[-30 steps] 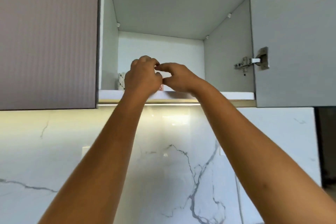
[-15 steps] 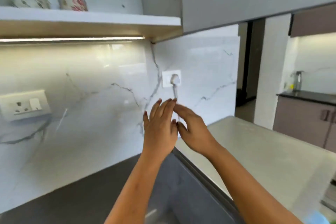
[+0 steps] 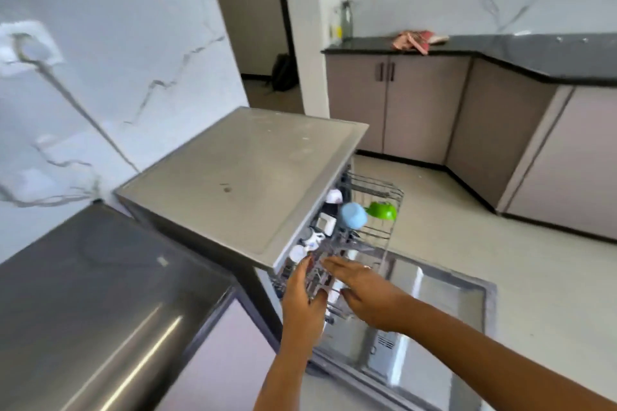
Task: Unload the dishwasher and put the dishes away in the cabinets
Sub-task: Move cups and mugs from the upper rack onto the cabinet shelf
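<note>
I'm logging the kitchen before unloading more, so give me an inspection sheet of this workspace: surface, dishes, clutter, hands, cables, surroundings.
Surface: dishwasher top grey, a few small marks.
Job's things: upper rack pulled out over the open door; blue cup, green cup and white dishes in it.
Clutter: pink cloth and bottle on the far dark counter.
Hands: left hand and right hand reach into the rack's near end, fingers straight; no grip seen.
Cables: cable runs from wall socket down behind the dishwasher.
Surroundings: marble wall, doorway with dark bag, steel surface at left.
</note>
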`<state>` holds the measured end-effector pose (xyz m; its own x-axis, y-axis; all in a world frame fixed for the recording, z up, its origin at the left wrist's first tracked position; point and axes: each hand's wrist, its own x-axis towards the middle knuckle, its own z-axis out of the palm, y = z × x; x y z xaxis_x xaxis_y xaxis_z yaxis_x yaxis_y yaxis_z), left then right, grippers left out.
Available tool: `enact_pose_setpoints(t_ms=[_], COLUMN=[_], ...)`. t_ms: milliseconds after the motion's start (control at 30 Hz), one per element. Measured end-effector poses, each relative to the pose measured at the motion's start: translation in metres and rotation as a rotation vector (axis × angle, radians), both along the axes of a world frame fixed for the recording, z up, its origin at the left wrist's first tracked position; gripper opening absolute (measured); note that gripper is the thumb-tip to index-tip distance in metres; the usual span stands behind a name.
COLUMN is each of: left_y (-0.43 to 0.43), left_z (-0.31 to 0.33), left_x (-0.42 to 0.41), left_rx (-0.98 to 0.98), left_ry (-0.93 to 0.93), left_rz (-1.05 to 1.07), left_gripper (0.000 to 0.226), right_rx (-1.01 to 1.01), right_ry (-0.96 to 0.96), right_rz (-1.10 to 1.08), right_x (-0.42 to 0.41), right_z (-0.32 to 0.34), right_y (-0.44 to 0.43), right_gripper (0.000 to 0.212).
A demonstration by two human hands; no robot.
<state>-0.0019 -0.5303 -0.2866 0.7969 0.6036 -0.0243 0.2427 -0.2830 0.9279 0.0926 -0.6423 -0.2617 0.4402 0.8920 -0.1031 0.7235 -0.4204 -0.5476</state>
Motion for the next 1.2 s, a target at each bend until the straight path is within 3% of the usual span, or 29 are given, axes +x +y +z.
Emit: enact_pose_setpoints(t_ms=[133,367,533,867,1200], left_y=[-0.036,-0.024,0.002,0.072,0.130], left_z=[-0.008,-0.041,-0.074,-0.150,-0.203], left_x=[0.013,0.032,0.071,0.149,0.193], left_rx=[-0.421,-0.519,-0.643,-0.529,-0.081], left_ry=[0.109,0.315,0.306,0.390,0.454], left_rz=[0.028,0.025,0.258,0.427,0.471], left_gripper=[0.047,0.043,0.035,0.040,0.058], right_rx=[-0.105,-0.133,-0.142,-0.150,-0.274], right_ry=[0.058,0.102,0.163,0.287,0.287], right_rz=[-0.077,-0.120,-0.062,-0.061,-0.136], right_x=[0.029,0.079,0.099,0.141,0.228], right_z=[-0.009,-0.041,-0.082,-0.159,-0.225], right_y=[-0.064,-0.057,-0.021,0.065,0.145], right_gripper=[0.058,0.059,0.059,0.059,0.068])
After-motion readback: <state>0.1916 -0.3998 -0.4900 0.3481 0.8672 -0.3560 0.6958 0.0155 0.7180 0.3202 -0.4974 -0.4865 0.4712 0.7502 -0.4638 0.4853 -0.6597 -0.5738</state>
